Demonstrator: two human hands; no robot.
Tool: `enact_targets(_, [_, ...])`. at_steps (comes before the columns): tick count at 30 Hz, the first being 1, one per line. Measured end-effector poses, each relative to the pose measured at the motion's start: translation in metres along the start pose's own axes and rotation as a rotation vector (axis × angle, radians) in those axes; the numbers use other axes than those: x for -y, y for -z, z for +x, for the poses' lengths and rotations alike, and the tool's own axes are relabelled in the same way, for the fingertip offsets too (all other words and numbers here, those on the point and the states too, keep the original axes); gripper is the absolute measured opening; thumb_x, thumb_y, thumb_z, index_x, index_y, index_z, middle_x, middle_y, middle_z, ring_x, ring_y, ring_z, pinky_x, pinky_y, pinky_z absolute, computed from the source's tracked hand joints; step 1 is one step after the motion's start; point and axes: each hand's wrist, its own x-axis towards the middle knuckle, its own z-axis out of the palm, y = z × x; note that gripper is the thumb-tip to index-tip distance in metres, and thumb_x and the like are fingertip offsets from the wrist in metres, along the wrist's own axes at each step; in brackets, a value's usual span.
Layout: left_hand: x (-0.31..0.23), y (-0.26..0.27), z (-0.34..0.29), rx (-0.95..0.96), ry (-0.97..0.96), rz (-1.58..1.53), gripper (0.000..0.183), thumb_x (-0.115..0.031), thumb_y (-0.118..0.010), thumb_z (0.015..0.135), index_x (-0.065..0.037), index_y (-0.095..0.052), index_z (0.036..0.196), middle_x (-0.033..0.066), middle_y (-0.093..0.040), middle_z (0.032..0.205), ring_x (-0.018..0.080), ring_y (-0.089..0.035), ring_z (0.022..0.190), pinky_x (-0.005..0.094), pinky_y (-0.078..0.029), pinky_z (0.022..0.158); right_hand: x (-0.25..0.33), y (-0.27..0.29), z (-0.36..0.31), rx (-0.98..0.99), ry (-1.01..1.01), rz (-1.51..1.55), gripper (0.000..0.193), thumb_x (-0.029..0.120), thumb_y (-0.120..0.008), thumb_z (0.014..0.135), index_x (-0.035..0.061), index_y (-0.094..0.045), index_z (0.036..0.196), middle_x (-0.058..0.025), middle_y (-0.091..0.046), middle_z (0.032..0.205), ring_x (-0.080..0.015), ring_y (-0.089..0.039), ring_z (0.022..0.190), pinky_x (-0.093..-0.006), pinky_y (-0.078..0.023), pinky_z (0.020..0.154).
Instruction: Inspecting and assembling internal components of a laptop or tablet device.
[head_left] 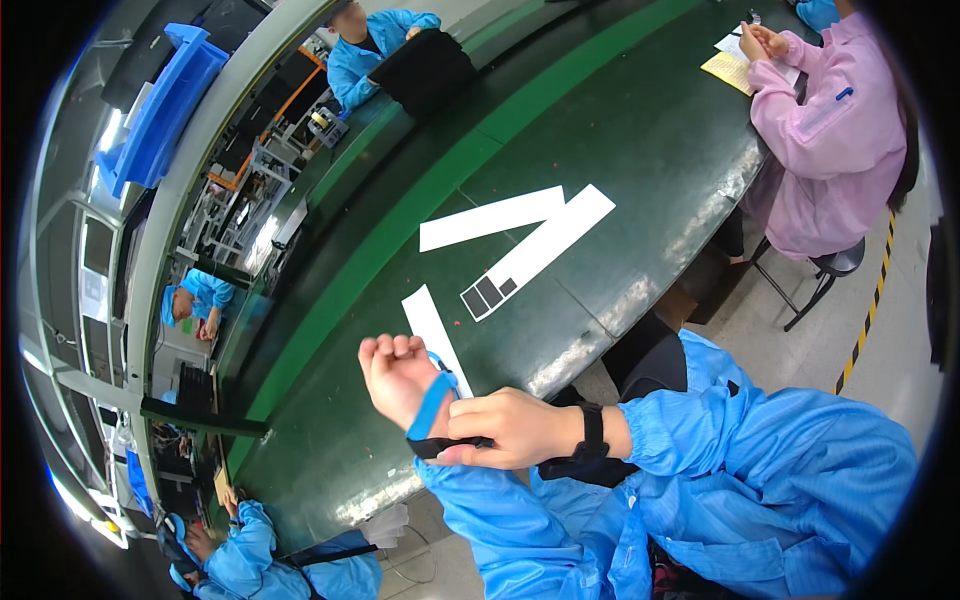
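Note:
My left hand (396, 383) is raised at the near edge of the table, palm showing, its fingers loosely bent with nothing in them. Around its wrist runs a wrist strap (429, 408), blue on one stretch and black lower down. My right hand (512, 428) reaches across from the right and pinches the black part of this strap between thumb and fingers. A black band (593, 431) circles my right wrist. Just beyond my hands, a white strip (434, 325) lies on the green table (345, 385), its near end partly hidden behind them.
Farther off lie a second white strip (492, 217) and a longer one (560, 235) bearing dark squares. A person in pink (830, 130) sits at the right holding papers. Others in blue work across the table and at lower left (245, 550). A blue bin (165, 110) stands upper left.

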Motion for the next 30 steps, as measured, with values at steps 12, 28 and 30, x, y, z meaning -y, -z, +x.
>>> enact_targets(12, [0.020,-0.006,0.015,0.074,0.094,0.175,0.015,0.002,-0.039,0.085,-0.007,-0.051,0.086,0.0005,-0.049,0.075,0.0131,-0.043,0.062,0.0292,-0.039,0.063,-0.001,-0.008,-0.027,-0.253,-0.108,-0.143,0.028,0.022,-0.069,0.083,0.0074,-0.051,0.099,-0.0099,-0.047,0.104,-0.0262,-0.061,0.068,-0.0343,-0.053,0.058])
enact_targets(28, [-0.013,0.003,0.068,-0.001,0.285,-0.208,0.013,-0.003,-0.039,0.088,-0.012,-0.047,0.081,-0.0004,-0.045,0.068,0.0129,-0.043,0.059,0.0320,-0.035,0.067,0.015,-0.032,-0.050,0.022,-0.295,0.227,0.027,0.015,-0.058,0.090,0.0009,-0.051,0.068,-0.0175,-0.053,0.058,-0.0373,-0.054,0.054,-0.0416,-0.041,0.050])
enact_targets(30, [-0.020,0.009,0.078,-0.054,0.216,-0.224,0.015,-0.008,-0.038,0.094,-0.012,-0.046,0.082,-0.0009,-0.045,0.068,0.0133,-0.044,0.059,0.0314,-0.037,0.066,0.020,-0.035,-0.054,0.009,-0.277,0.347,0.026,0.014,-0.057,0.090,-0.0002,-0.051,0.069,-0.0181,-0.053,0.058,-0.0373,-0.052,0.053,-0.0418,-0.039,0.050])
